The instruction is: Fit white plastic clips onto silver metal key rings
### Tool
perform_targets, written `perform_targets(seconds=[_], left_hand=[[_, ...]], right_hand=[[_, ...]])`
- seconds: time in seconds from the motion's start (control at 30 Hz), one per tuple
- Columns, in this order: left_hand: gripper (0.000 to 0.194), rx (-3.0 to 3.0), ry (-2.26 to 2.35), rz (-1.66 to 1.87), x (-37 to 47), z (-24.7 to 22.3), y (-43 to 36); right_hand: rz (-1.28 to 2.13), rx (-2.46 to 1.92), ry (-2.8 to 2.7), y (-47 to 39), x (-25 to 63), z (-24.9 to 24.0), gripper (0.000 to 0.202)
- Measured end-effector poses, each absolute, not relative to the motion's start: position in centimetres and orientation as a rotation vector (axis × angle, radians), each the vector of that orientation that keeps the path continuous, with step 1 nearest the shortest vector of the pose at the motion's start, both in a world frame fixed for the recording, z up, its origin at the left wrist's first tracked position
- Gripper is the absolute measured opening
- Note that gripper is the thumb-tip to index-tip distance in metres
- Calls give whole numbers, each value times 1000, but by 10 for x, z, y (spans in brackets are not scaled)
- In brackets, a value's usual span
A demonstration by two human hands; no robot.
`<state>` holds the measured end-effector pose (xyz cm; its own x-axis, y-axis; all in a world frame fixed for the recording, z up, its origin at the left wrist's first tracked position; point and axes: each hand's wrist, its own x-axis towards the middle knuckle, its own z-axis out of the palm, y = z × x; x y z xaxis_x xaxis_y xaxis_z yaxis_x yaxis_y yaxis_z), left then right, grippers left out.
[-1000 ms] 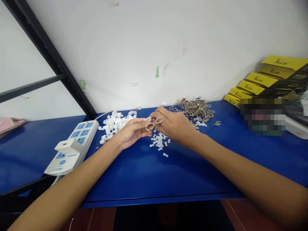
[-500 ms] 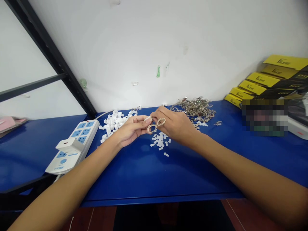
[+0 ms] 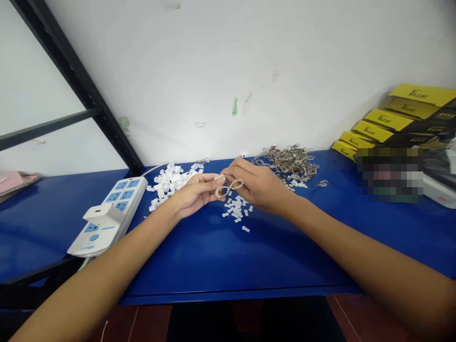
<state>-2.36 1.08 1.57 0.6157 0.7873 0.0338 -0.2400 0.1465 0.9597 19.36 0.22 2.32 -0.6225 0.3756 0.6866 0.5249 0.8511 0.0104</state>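
Observation:
My left hand (image 3: 194, 194) and my right hand (image 3: 258, 185) meet above the blue table, with their fingertips pinched close together. Between them hangs a looped bundle of thin beige wire (image 3: 235, 184), its two loops forming a figure eight. The end of the bundle is hidden in the fingers, and whether a small part is also held there I cannot make out. Below the hands lies a scatter of small white tabs (image 3: 235, 207). Behind my left hand is a heap of white plastic pieces (image 3: 171, 176). Beyond my right hand sits a tangled pile of wire bundles (image 3: 290, 161).
A white power strip (image 3: 123, 192) with a plugged-in adapter (image 3: 103, 213) lies left of my forearm. Yellow and black boxes (image 3: 388, 118) are stacked at the back right. Small round discs (image 3: 289, 184) lie by the wire pile. A black metal frame (image 3: 81, 90) rises at left.
The wire loops have tilted to lie flatter and shifted slightly left. Both hands stay pinched together in nearly the same place.

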Motion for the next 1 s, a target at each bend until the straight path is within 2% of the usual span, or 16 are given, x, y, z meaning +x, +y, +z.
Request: perform_targets(seconds=[0.2, 0.63, 1.0], left_hand=[[24, 1215, 530, 768, -25, 19, 10], [27, 1129, 540, 835, -23, 15, 12], [39, 1253, 655, 856, -22, 12, 12]], right_hand=[[-504, -733, -2306, -3, 186, 22, 27], [-162, -653, -2284, 3, 192, 20, 27], [-320, -646, -2202, 4, 191, 17, 24]])
